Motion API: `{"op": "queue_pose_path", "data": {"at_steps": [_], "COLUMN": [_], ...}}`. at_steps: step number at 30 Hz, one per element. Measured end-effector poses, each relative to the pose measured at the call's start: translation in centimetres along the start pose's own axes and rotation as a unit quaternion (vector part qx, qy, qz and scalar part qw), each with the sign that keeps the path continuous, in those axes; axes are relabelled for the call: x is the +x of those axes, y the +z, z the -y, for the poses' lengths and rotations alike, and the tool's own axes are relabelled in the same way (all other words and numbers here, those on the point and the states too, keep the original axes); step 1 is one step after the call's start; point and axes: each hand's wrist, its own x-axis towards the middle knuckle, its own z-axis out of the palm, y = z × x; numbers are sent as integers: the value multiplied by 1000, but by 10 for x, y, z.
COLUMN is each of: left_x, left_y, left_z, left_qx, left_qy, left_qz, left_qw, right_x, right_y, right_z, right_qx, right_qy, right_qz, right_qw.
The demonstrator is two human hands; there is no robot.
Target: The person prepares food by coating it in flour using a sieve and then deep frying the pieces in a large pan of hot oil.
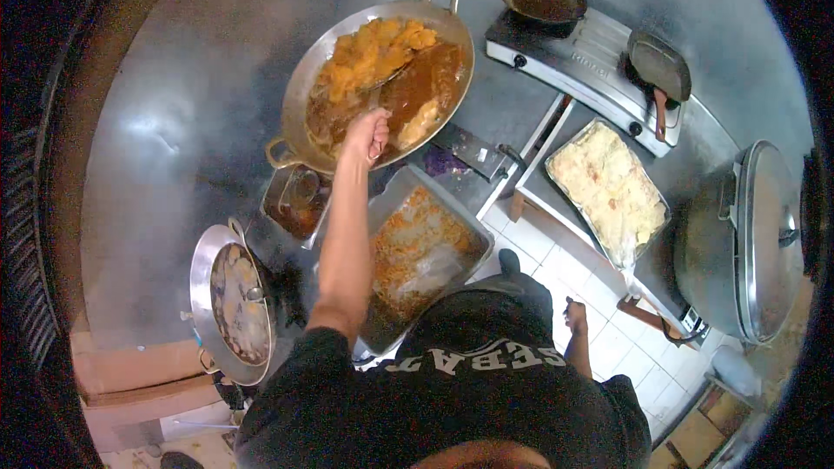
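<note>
Over a large two-handled metal wok (296,88) of dark oil, my left hand (369,133) is closed around the handle of a metal frying utensil (393,75). Most of that utensil is hidden by my hand, the oil and the food. Golden-orange fried pieces (371,55) are heaped at the wok's far left side. A paler piece (419,124) sits in the oil near the right rim. My right hand (575,314) hangs low beside my body, above the tiled floor, with its fingers curled and nothing visible in them. Below the wok, a tub (479,234) holds orange crumbs.
A second wok (201,273) with frying pieces stands at left. Near it is a container of dark liquid (293,202). On the right are a tray of floury pale food (606,189), a two-burner gas stove (554,55) carrying two pans, and a big lidded pot (710,241).
</note>
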Motion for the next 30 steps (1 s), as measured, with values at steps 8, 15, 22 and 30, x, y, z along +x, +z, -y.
{"op": "queue_pose_path", "data": {"at_steps": [8, 15, 22, 30], "left_x": [18, 16, 6, -74], "left_y": [-25, -32, -48, -29], "left_z": [13, -5, -6, -19], "left_qx": [37, 157, -25, -31], "left_qy": [47, 34, 35, 64], "left_qz": [-54, -110, -35, -39], "left_qw": [997, 981, 998, 997], "right_x": [-14, -5, 1, -3], "right_y": [-12, -9, -6, -11], "right_z": [-12, -12, -3, 10], "right_qx": [-67, -111, -36, -78], "right_qy": [50, 33, 25, 95], "right_qz": [-49, -44, -17, -44], "right_qw": [995, 992, 999, 991]}}
